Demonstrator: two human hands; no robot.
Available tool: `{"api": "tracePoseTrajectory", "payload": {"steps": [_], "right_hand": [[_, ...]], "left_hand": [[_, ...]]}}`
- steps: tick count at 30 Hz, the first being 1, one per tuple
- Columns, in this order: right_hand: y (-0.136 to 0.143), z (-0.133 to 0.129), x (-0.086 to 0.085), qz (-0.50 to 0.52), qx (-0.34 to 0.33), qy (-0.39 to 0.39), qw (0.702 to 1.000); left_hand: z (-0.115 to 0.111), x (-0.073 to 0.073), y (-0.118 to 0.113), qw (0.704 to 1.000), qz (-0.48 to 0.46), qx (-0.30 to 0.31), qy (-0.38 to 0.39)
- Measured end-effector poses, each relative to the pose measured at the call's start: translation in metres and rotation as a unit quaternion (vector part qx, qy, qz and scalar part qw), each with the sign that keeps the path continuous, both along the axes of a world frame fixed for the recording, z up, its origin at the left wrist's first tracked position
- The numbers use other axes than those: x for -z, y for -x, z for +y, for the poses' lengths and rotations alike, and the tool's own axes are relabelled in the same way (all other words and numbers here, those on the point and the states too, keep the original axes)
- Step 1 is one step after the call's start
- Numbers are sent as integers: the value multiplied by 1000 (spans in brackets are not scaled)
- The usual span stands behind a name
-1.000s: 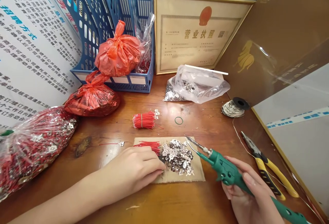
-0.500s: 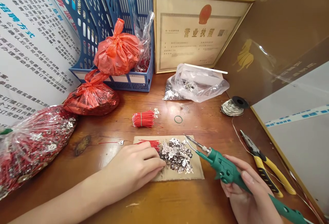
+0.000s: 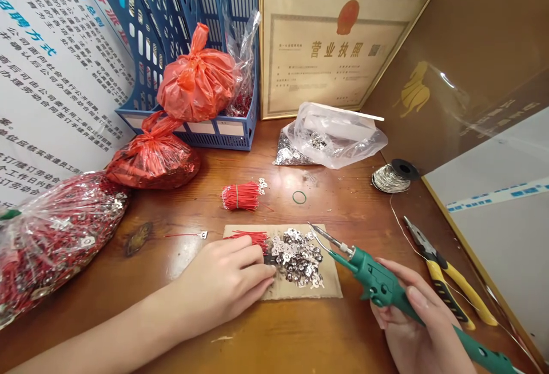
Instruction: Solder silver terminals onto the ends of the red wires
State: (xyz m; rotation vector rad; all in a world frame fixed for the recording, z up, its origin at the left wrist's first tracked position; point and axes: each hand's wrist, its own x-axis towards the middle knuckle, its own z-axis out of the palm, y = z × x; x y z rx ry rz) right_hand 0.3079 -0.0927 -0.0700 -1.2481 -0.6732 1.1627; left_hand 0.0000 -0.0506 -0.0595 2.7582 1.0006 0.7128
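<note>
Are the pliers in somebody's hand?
No, the pliers lie on the table, while the right hand holds the green soldering tool.

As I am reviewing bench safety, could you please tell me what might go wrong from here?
If hot, the green soldering tool in the right hand could burn the left hand near the metal pieces. The spool of wire trails a strand across the pliers, which might snag.
</note>
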Motion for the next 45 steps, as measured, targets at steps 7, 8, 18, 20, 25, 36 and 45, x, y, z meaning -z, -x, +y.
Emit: {"api": "tracePoseTrajectory", "payload": {"steps": [7, 8, 18, 20, 25, 36, 45], "right_hand": [[1, -1, -2, 3, 13, 27, 1000], [1, -1, -2, 3, 15, 28, 1000], [-2, -3, 0, 7, 24, 43, 999], [0, -2, -2, 6, 27, 45, 999], [1, 0, -6, 7, 26, 48, 998], [-3, -2, -1, 15, 30, 67, 997], [-2, -3, -3, 2, 11, 33, 999]], "left_hand": [[1, -2, 1, 1000, 3, -1, -19], [1, -2, 2, 1000, 0, -2, -19], [-1, -6, 1, 1000, -17, -23, -7], [4, -12, 9, 999, -21, -30, 19], [19, -22, 39, 992, 30, -85, 89], [24, -11, 43, 993, -6, -81, 90], [26, -6, 43, 994, -8, -74, 74]]}}
